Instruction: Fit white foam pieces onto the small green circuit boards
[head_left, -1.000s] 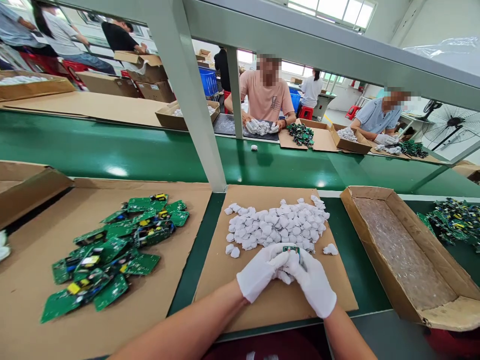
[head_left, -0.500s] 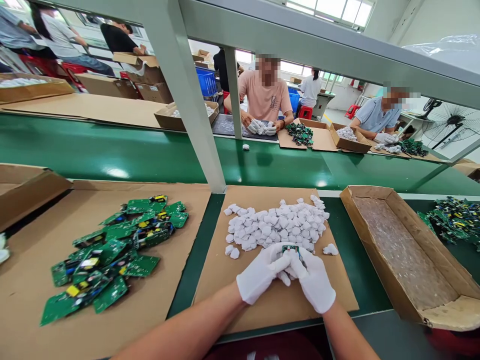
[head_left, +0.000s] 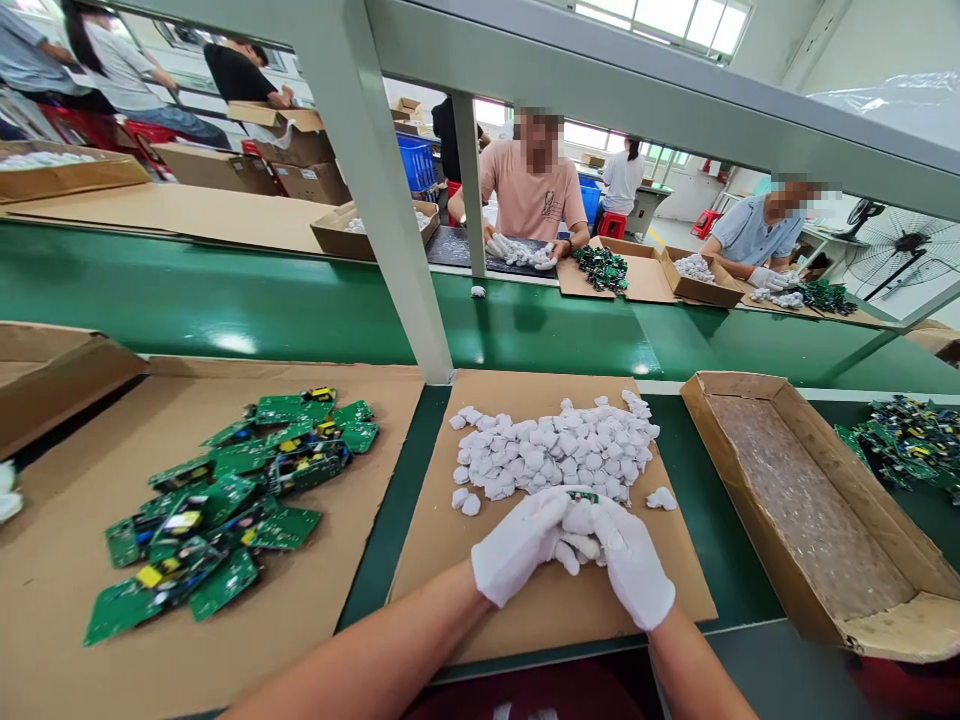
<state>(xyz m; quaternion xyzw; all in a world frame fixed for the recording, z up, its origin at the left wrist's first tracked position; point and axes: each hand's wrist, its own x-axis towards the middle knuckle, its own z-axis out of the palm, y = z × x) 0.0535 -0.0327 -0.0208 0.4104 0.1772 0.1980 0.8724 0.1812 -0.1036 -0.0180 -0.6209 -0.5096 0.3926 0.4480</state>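
My left hand (head_left: 525, 542) and my right hand (head_left: 630, 560), both in white gloves, meet over the cardboard sheet in front of me. Between their closed fingers is a small green circuit board (head_left: 583, 496); only its far edge shows, the rest being covered by the gloves. A white piece also seems to sit among the fingers, but it blends with the gloves. Just beyond the hands lies a heap of small white pieces (head_left: 555, 445), with a few loose ones at its sides. To the left, larger green circuit boards (head_left: 225, 510) with yellow and black parts lie piled on cardboard.
A long cardboard tray (head_left: 810, 500) lined with plastic stands at the right, beside more circuit boards (head_left: 907, 440). A grey metal post (head_left: 390, 200) rises ahead of me. Across the green belt (head_left: 225, 300), co-workers sit at their own piles. One white piece (head_left: 478, 292) rests on the belt.
The circuit board in my hands has tilted, so less of its face shows. The lone white piece on the belt has shifted slightly left. The co-worker opposite has moved their hands a little.
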